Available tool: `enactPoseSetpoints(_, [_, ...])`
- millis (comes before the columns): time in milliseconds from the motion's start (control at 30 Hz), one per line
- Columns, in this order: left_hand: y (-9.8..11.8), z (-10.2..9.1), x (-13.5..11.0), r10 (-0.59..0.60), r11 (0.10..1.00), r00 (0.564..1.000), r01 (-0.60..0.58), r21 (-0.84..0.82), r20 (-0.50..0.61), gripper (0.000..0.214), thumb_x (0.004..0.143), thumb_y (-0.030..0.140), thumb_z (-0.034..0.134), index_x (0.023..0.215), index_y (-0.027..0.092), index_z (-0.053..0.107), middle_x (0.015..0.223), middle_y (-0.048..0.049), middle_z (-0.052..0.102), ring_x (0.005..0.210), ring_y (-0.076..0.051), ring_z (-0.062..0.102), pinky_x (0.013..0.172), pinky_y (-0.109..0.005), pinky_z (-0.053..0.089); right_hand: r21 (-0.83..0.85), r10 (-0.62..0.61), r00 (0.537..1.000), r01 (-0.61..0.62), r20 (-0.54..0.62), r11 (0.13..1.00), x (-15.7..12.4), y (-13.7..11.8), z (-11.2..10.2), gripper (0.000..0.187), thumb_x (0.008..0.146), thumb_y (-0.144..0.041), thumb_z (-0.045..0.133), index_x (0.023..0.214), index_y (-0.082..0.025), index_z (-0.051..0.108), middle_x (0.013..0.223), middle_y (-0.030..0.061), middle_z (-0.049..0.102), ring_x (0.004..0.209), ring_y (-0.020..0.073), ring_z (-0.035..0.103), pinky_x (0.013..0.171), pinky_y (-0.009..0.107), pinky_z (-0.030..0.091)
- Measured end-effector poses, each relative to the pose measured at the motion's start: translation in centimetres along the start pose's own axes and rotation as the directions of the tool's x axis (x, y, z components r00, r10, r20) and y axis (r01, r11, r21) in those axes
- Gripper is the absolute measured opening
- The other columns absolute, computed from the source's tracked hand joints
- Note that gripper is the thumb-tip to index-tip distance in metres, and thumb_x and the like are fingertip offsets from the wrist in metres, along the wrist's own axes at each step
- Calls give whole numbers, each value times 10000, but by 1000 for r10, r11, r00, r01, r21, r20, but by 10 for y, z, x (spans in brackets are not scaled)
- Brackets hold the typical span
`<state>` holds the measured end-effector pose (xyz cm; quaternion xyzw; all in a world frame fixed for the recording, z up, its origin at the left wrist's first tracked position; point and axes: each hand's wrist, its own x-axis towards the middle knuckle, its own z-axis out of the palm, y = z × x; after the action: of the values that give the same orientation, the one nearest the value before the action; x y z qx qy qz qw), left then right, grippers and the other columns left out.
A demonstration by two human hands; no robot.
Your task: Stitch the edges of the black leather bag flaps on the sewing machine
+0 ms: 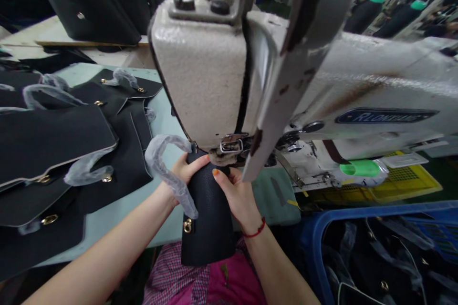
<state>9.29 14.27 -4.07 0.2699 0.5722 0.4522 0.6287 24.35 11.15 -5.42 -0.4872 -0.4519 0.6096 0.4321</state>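
Note:
A black leather bag piece [209, 219] hangs down from under the head of a cream sewing machine [214, 76]. My left hand [184, 171] grips its left edge near the top, thumb pressed on the leather. My right hand [238, 195] holds the right edge, fingers curled round it; a red string bracelet sits on the wrist. A handle wrapped in clear plastic [168, 167] loops from the piece over my left wrist, ending at a gold ring [187, 225]. The needle area is hidden behind the machine head.
Several black bag panels with gold fittings and plastic-wrapped handles [71, 152] lie stacked on the pale table at left. A finished black bag [93, 9] stands at the back. A blue crate [358, 238] with more black pieces is at lower right, beside a yellow tray [411, 181].

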Motion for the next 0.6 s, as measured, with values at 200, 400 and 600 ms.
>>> enactPoseSetpoints(200, [8,-3,12,47,995,999,-48,86,4,605,547,442,844,1046,166,642,1061,-78,723,1126,-385,600,992,-483,485,-150,-97,993,86,-70,985,5,-3,5,425,838,-516,580,614,-170,476,600,-30,399,565,95,342,505,212,284])
enactPoseSetpoints(400, [10,-10,22,98,985,993,-106,138,64,575,538,434,843,1028,192,663,1116,-70,706,1168,-354,585,1056,-482,435,-201,-140,983,114,-119,973,5,-3,9,452,848,-509,563,569,-174,442,575,-31,381,555,95,334,500,219,267])
enactPoseSetpoints(600, [11,-23,15,-102,988,958,67,138,268,581,602,393,830,1115,188,650,1126,-112,704,1033,-307,670,872,-391,573,-191,-98,986,71,-134,979,1,-3,1,484,862,-532,540,554,-187,395,524,-49,324,498,88,330,458,213,236])
